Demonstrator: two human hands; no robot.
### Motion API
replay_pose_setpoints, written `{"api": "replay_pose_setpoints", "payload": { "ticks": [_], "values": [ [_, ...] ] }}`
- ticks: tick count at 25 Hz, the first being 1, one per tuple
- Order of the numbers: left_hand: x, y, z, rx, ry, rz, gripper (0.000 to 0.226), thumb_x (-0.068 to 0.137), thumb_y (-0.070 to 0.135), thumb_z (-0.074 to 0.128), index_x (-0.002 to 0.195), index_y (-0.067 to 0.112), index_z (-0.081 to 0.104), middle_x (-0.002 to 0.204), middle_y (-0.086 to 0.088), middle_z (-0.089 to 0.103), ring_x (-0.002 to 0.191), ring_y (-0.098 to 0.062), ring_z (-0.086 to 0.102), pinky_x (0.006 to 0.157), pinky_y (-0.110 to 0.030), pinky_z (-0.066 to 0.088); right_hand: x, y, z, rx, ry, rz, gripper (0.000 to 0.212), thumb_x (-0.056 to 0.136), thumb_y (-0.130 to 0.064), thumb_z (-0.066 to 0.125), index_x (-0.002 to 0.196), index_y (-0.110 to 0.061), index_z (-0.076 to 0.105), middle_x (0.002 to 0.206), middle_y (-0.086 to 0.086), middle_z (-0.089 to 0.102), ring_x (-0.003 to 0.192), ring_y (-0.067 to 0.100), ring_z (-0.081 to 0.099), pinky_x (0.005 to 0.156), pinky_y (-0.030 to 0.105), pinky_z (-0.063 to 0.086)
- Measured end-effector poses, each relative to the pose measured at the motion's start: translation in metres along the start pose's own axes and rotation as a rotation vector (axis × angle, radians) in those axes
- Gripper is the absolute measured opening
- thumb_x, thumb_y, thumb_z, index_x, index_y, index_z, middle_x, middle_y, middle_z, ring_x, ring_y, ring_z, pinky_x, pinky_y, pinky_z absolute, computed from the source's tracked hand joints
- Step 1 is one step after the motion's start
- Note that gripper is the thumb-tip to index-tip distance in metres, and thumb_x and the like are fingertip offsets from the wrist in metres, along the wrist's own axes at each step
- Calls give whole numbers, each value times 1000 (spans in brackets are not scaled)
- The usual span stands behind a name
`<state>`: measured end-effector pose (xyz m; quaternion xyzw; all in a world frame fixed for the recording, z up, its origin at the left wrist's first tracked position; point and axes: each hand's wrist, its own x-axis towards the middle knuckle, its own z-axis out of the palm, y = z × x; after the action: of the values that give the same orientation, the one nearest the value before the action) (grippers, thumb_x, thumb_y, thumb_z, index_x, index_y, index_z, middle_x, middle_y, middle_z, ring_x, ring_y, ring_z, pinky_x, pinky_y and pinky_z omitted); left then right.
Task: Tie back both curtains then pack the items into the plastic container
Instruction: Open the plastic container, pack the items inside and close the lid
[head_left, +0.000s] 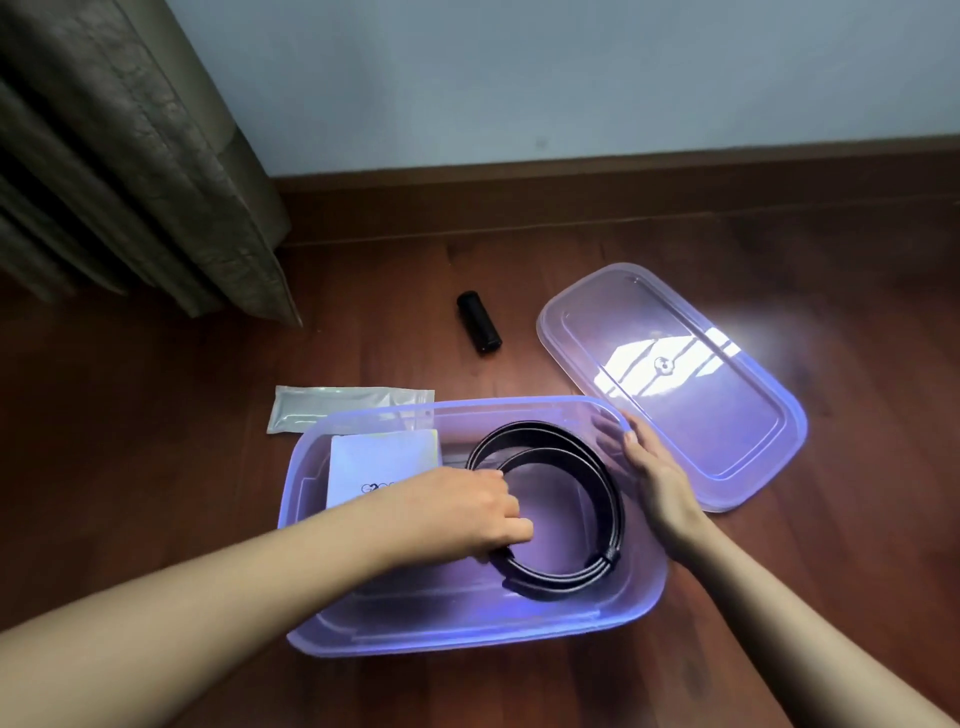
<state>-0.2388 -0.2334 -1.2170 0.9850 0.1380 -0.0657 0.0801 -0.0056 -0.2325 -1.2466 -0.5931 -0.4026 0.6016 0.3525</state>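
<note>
Two hands (467, 512) (655, 480) — one container (467, 642), one belt (610, 499)

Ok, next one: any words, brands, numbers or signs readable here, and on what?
"G...": white packet in the container; the rest is blurred and runs under the left hand.
Lid: small round emblem, too small to read.
Silver pouch: no print legible.
Coiled belt: no marking visible.

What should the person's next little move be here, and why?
Probably let the left hand loosen its grip and leave the coiled belt lying in the plastic container. The belt already sits low inside, beside the white booklet, while the right hand holds the rim. The silver pouch and black cylinder lie outside on the floor, not yet packed.
</note>
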Motion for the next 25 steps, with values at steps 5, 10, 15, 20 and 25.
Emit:
{"api": "replay_pose_setpoints", "payload": {
  "ticks": [5,10,15,20,25],
  "values": [
    [22,3,18,114,-164,-226,42,56,53,79,67,15,66,62,-3,65,63,-20,62,73,-26,51,0,-4,3,-1,-10,13,28,103,-19,27,122,-23,48,125,-8,54,106,-8,52,71,1,45],
    [32,-4,-7,64,-44,-528,56,59,58,78,78,8,63,77,-8,61,66,-24,59,46,-26,46,2,0,1,-7,2,9,27,103,-22,28,112,-32,51,121,-17,56,104,-14,52,77,8,44],
    [43,-3,0,-45,-210,-783,55,88,26,60,134,8,36,135,-16,30,96,-31,58,63,-36,43,4,4,1,-37,11,-1,27,102,-24,29,108,-36,53,122,-18,55,110,-10,51,85,17,41],
    [34,-8,5,-153,-225,-782,53,93,16,49,142,30,32,131,-14,28,92,-34,59,59,-38,38,3,3,1,-25,12,2,27,103,-23,29,107,-35,53,119,-21,55,105,-11,53,83,16,41],
    [38,-10,8,-187,-232,-802,42,97,16,41,138,13,37,123,-16,32,89,-38,62,61,-41,38,3,4,-1,-30,15,-11,27,103,-21,28,109,-32,52,117,-20,56,96,-20,57,77,8,44]
  ]
}}
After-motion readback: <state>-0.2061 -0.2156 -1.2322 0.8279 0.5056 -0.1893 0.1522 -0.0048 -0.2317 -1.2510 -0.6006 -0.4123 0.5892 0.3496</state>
